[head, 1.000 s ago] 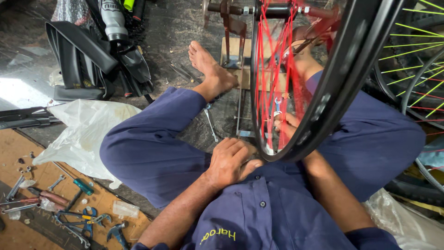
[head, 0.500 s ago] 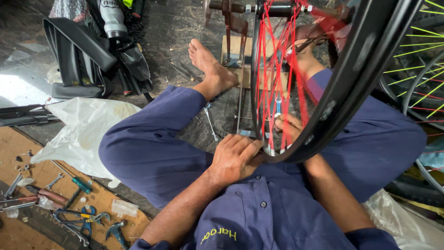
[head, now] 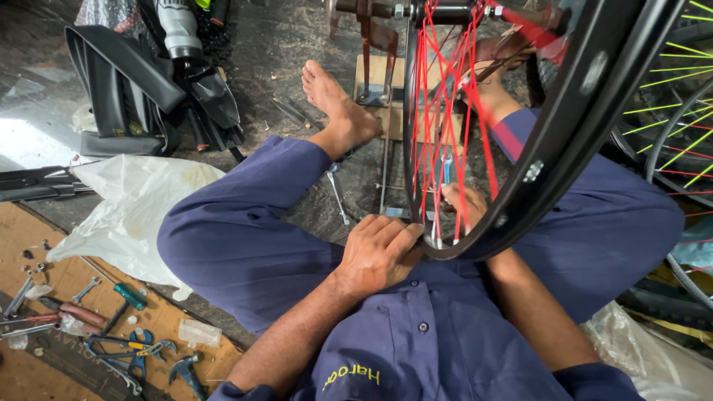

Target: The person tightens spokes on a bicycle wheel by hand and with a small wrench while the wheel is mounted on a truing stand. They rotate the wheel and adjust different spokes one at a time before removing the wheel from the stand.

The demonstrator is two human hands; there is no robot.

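A black bicycle wheel rim (head: 572,141) with red spokes (head: 427,111) stands upright in a metal stand (head: 386,96) between my legs. My left hand (head: 379,252) rests at the lowest part of the rim, its fingers curled against the rim's edge. My right hand (head: 464,204) is behind the spokes, inside the wheel, and pinches a small metal spoke wrench (head: 445,169) at a spoke near the rim. The spokes partly hide its fingers. I sit on the floor in blue work clothes with my bare left foot (head: 334,100) stretched out beside the stand.
Black tyres and inner tubes (head: 119,89) lie at the far left, with a white plastic sheet (head: 141,208) nearer me. Pliers, spanners and a screwdriver (head: 130,297) are spread on a brown board (head: 44,260) at the lower left. More wheels with yellow-green spokes (head: 683,89) stand at the right.
My left hand's fingers have stretched a little further onto the rim. My right hand stays at the same spoke, and the wheel has shifted slightly in view.
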